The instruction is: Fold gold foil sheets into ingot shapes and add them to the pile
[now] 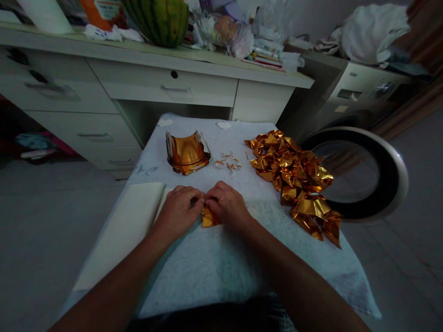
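A small piece of gold foil [210, 217] lies on the cloth-covered table, pinched at its top edge between both hands. My left hand [182, 207] is closed on its upper left corner, fingertips nearly touching the other hand. My right hand [228, 205] is closed on the upper edge and covers part of the foil's right side. Beyond the hands stands a stack of curved gold foil sheets [188, 150]. To its right are several small curled scraps [232, 162]. A large heap of folded gold foil shapes [290, 166] spreads along the table's right side.
A cream folded sheet or pad [121, 230] lies on the left of the table [207, 276]. Behind stands a white desk [204, 85] holding a watermelon [159, 20] and plastic bags. At the right, a washing machine's round door [360, 173] hangs open beside the heap.
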### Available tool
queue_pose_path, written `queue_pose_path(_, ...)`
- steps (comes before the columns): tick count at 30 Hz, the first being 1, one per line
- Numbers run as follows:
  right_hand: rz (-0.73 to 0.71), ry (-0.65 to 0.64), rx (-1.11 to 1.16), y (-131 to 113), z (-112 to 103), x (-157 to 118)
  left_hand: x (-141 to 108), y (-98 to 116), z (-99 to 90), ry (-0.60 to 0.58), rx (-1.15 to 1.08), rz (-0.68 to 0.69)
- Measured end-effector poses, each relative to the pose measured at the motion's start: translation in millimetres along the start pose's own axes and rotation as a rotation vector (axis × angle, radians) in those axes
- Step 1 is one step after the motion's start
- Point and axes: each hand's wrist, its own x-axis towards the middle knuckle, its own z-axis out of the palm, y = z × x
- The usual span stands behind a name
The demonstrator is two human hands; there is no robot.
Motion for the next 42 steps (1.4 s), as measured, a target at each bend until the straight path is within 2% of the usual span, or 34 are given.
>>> queue_pose_path(11, -0.024, 0.067, 0.061, 0, 6, -3, 0, 7, 1.5, 0.043, -0.045, -0.094)
queue_pose_path(18, -0.069, 0.145, 0.077, 0, 8, -7, 0, 6, 4.1, 0.093, -0.176, -0.149)
queue_pose_path(30, -0.094, 0.225, 0.003, -4, 5, -8, -1, 11, 6.6, 0.090, -0.542, -0.294)
queue_pose_path(36, -0.016, 0.258, 0.009, -3, 1, -9, 0, 11, 7.5, 0.093, -0.589, -0.248)
queue_pose_path(42, -0.027, 0.226, 0.051, -1, -1, -9, 0, 6, 1.9, 0.045, -0.460, -0.199)
